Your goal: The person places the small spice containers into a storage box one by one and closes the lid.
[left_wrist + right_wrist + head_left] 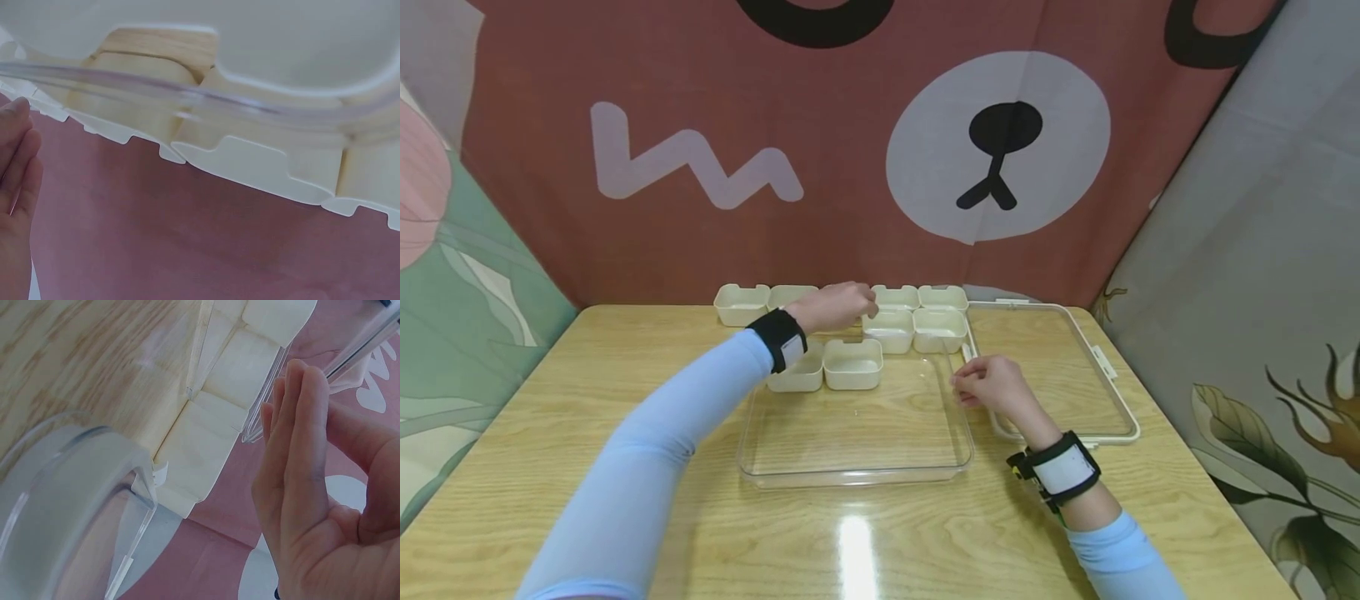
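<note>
In the head view a clear plastic bin [857,475] lies on the table with two small cream boxes [853,367] in its far-left part. My right hand [996,385] pinches the bin's right wall; the right wrist view shows the clear rim [359,353] between thumb and fingers. My left hand [833,306] reaches over the far side of the bin, its fingertips close to the cream boxes [889,329] behind it. In the left wrist view the left fingers [25,175] are nearly straight beside the row of boxes [250,162], with nothing seen held.
More cream boxes [741,304] line the back edge of the table, partly behind the left hand. A clear lid with a white frame [1131,417] and side clips lies to the right of the bin. A printed cloth [850,242] hangs right behind the table.
</note>
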Action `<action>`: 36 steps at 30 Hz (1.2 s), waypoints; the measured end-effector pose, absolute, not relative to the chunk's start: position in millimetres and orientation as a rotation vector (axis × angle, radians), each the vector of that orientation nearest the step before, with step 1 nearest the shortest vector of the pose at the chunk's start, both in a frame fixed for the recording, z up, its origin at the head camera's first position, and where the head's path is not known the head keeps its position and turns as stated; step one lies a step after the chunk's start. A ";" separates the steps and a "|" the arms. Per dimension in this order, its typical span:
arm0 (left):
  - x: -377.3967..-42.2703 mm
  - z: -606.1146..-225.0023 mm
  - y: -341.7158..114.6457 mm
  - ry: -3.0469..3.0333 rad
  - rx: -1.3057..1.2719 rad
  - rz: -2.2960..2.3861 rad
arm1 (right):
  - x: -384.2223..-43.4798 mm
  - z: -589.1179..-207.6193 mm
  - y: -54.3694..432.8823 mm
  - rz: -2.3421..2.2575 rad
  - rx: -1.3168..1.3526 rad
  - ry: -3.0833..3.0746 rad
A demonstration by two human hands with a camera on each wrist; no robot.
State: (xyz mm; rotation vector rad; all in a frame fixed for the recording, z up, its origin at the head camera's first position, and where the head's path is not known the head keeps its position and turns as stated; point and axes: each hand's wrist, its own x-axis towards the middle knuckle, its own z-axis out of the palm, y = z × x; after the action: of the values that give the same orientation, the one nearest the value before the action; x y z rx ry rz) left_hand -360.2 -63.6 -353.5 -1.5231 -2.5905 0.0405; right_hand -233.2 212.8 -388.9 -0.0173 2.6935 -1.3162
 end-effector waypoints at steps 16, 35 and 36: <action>-362.4 -354.8 -60.6 -2.705 -1.553 0.043 | -232.5 -386.3 213.3 -1.311 -0.037 2.701; -369.8 -371.4 -61.0 -2.579 -1.715 -0.017 | -232.9 -389.2 212.6 -1.310 -0.024 2.707; -370.2 -372.2 -61.1 -2.584 -1.712 -0.019 | -232.9 -389.5 212.5 -1.305 -0.025 2.710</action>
State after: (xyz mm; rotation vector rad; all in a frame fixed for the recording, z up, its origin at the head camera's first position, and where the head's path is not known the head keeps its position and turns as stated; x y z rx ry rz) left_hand -370.2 -61.1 -372.2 -1.7122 -2.5843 -0.0187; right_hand -232.9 212.5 -389.5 -0.0250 2.7098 -1.3054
